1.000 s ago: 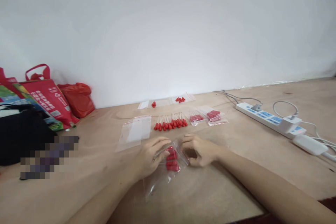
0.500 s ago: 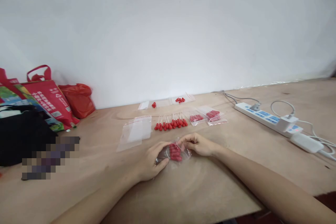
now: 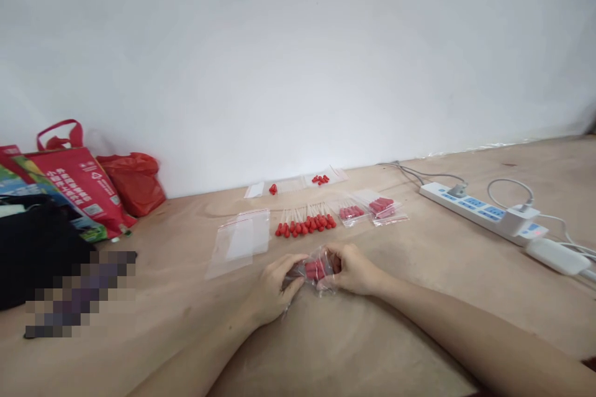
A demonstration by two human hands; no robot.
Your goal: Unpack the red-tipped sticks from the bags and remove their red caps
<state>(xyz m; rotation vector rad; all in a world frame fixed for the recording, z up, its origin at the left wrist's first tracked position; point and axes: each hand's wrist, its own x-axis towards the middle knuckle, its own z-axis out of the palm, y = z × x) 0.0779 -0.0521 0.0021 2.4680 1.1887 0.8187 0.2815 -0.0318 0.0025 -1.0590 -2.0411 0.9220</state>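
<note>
I see my left hand [image 3: 274, 285] and right hand [image 3: 354, 270] each pinching an end of the small clear bag [image 3: 322, 260] of red pieces [image 3: 315, 270]; both grips are clenched on it. It sits low over the tabletop [image 3: 372, 347] at centre, long axis running left to right between the hands; a row of red-tipped sticks [image 3: 305, 226] lies just beyond.

Bare tabletop [image 3: 335, 353] open along near edge. Straight beyond left hand [image 3: 274, 285] and right hand [image 3: 354, 270], pinched on a small bag [image 3: 317, 270]: row of red-tipped sticks [image 3: 305, 224], flat empty bags [image 3: 239, 242] to its left, filled bags [image 3: 367, 208] to its right. Power strip [image 3: 479, 211] with cables [image 3: 507, 182] blocking far right; shopping bags [image 3: 79, 189] and black bag [image 3: 32, 248] crowding left.
</note>
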